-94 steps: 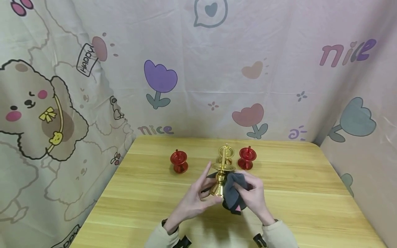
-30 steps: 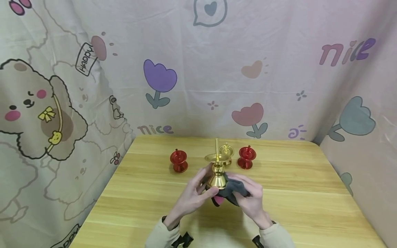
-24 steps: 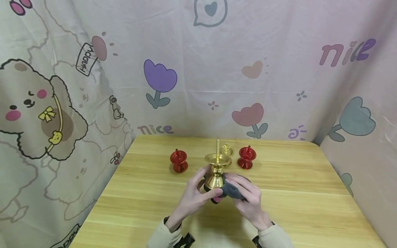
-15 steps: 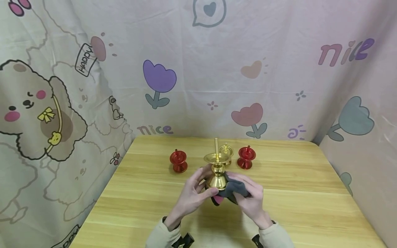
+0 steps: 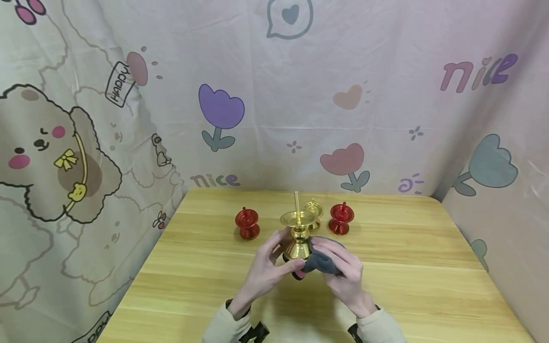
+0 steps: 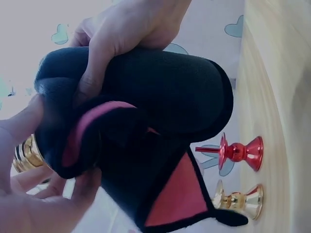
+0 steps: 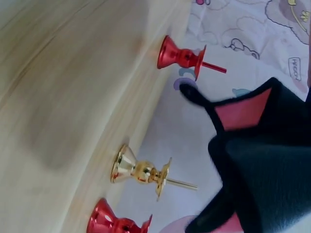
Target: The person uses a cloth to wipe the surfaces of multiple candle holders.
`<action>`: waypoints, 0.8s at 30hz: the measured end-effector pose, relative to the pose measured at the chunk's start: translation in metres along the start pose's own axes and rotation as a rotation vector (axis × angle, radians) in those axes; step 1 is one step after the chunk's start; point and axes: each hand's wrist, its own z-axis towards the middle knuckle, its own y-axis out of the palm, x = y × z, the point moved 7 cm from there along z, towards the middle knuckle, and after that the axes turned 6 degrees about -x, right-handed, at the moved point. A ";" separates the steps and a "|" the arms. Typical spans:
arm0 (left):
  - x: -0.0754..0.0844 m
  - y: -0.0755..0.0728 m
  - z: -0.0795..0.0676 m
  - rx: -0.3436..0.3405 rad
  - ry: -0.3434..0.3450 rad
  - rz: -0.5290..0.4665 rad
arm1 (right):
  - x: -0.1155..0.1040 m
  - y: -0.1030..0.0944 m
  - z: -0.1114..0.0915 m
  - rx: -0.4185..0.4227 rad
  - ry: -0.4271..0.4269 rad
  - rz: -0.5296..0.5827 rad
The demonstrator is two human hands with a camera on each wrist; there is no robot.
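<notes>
In the head view, a shiny gold candlestick [image 5: 299, 248] with a round drip dish and a thin upright spike is raised over the table. My left hand [image 5: 267, 277] grips its flared base, thumb at the front of the bottom rim. Bunched in my right hand [image 5: 346, 278] is a dark grey cloth [image 5: 320, 263], pressed against the right side and underside of that base. The left wrist view shows the cloth [image 6: 170, 92] with black edging and a pink reverse, covering most of the base. My right thumb lies over the folded cloth there.
Behind the hands, a second gold candlestick [image 5: 315, 221] stands on the wooden table [image 5: 193, 286], partly hidden by the held one. One red candlestick [image 5: 341, 219] is to its right, another red candlestick [image 5: 248, 223] farther left. A printed curtain [image 5: 274, 95] hangs behind.
Compared with about three seconds ago, the candlestick is higher and slightly left. The cloth has moved from hanging beside it to under its base. In the last second the cloth shifts slightly along the rim.
</notes>
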 end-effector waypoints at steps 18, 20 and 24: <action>-0.001 -0.001 0.000 -0.038 0.002 0.026 | -0.008 0.003 0.001 0.011 -0.056 -0.074; 0.000 0.000 0.000 -0.079 0.016 -0.027 | -0.005 0.001 -0.001 0.024 -0.016 -0.024; 0.001 0.004 0.000 -0.157 0.037 -0.078 | 0.006 -0.002 -0.008 0.068 0.108 0.117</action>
